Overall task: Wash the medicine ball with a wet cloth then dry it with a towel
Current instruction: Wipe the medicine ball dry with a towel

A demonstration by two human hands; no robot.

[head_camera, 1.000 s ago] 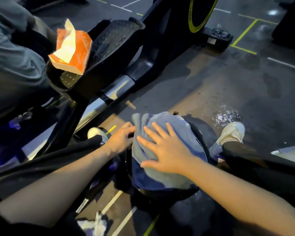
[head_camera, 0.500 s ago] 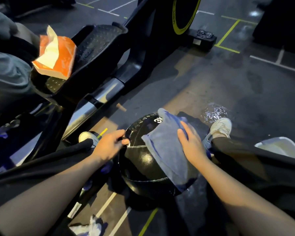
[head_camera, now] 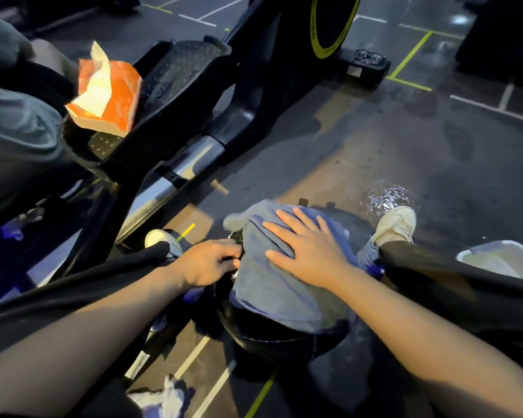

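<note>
Black medicine ball [head_camera: 272, 336] low in the middle of the view, resting on a dark gym floor [head_camera: 375, 152] between two light-coloured shoes. Draped over its top and near side, a blue-grey cloth [head_camera: 284, 285], hiding most of the upper surface; only the lower front curve and a sliver at the left showing. Impossible to tell from here whether wet cloth or drying towel.

Right hand [head_camera: 307, 247] laid flat on the cloth, fingers spread wide, palm pressing the fabric onto the ball's crown. Left hand [head_camera: 209, 262] curled against the ball's left side at the cloth's edge, fingers bent and seemingly gripping the ball or a seam there; exact hold hidden by the knuckles.

Best done with steady palm pressure and wide circular sweeps, keeping the cloth bunched under the hand rather than sliding loose. Worth bracing firmly with the left hand, then rolling the ball a little at a time so the hidden underside and far side get covered too.

Further out: a puddle of water [head_camera: 387, 200] on the floor just beyond the right shoe, a slip risk. White basin [head_camera: 495, 260] partly seen at the right edge. To the left, the black frame and pedal of an exercise machine [head_camera: 194, 86], with an orange tissue pack [head_camera: 109, 95] resting on it. Crumpled white cloth [head_camera: 166, 399] on the floor near the bottom edge.
</note>
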